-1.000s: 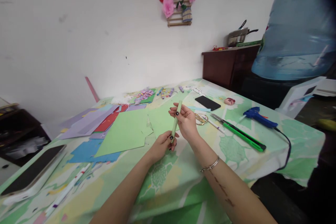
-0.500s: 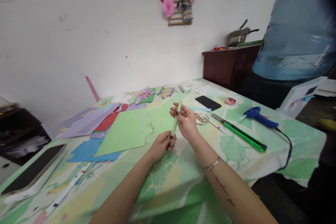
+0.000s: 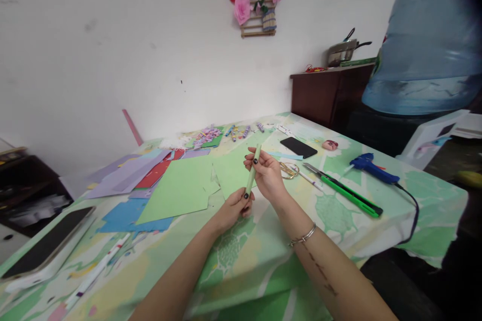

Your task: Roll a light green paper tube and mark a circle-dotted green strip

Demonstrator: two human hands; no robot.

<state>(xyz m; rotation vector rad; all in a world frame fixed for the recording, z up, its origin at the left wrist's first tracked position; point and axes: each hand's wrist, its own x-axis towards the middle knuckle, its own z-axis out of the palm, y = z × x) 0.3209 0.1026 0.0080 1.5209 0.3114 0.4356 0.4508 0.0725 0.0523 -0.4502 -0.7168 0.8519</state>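
Paper tube [image 3: 251, 178] slants up and away, left of the gold scissors [image 3: 289, 171], left hand's [image 3: 233, 205] fingers gripping its lower end, right hand's [image 3: 269, 174] its upper.

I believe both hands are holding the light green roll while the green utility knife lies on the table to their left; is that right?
No: the left hand and right hand do hold the light green roll, but the head view shows the green utility knife on the table to their right, not left.
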